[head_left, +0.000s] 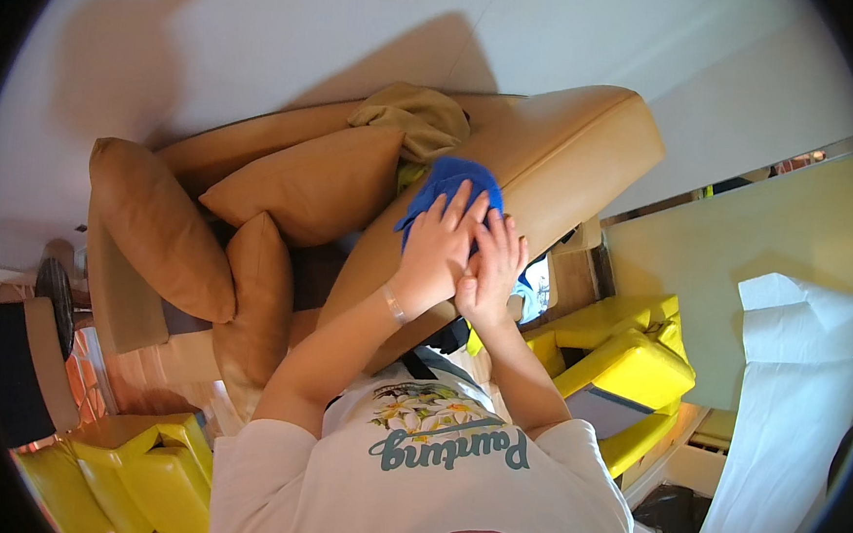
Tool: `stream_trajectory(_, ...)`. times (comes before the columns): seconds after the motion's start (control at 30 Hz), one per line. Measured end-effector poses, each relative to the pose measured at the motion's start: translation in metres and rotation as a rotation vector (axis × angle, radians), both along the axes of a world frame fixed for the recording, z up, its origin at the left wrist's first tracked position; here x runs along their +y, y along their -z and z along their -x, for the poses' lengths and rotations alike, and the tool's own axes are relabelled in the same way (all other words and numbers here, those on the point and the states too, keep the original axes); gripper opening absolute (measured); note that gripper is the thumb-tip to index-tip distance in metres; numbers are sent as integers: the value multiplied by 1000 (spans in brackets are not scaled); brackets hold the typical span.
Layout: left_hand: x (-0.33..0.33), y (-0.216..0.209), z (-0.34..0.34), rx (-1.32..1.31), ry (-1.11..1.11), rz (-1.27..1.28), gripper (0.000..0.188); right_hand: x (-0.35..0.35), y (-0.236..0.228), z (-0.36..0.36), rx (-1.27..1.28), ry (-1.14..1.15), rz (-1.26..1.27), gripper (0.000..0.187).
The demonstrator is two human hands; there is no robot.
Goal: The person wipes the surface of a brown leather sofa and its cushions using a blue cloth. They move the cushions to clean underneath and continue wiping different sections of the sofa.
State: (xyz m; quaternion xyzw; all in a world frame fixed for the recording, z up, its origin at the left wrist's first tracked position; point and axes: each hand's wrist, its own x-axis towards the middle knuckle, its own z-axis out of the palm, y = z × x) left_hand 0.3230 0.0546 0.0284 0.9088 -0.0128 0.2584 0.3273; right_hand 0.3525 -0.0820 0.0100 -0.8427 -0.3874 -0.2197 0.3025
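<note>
Head view shows two bare hands close together over a blue cloth, which lies on the big brown arm of a couch. The left hand is flat, with its fingers spread wide on top of the cloth. The right hand is flat too, its fingers long and near each other, right at the cloth's edge; I cannot tell which of those fingers touch it. A clear band goes around the left wrist. The person has on a white shirt with flowers on the front. To the left of the cloth, a fat brown pillow leans on the couch, and two more pillows are near it. A crumpled tan cloth sits up behind. Farther out, a shiny yellow seat is on the right, and more yellow seats are low on the left. A long white sheet hangs down at the far right.
</note>
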Motion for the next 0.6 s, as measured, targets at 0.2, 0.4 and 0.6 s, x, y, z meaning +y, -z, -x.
stream_trajectory(0.2, 28, 60, 81, 155, 12, 338, 64, -3, 21, 22, -66, 75, 116, 73)
stream_trajectory(0.4, 49, 99, 157, 338, 53, 425, 64, -12, 11, 25, -105, 224, 287, 61)
stream_trajectory(0.6, 43, 77, 97, 217, 238, 420, 64, 15, -18, 23, -34, 381, 349, 57)
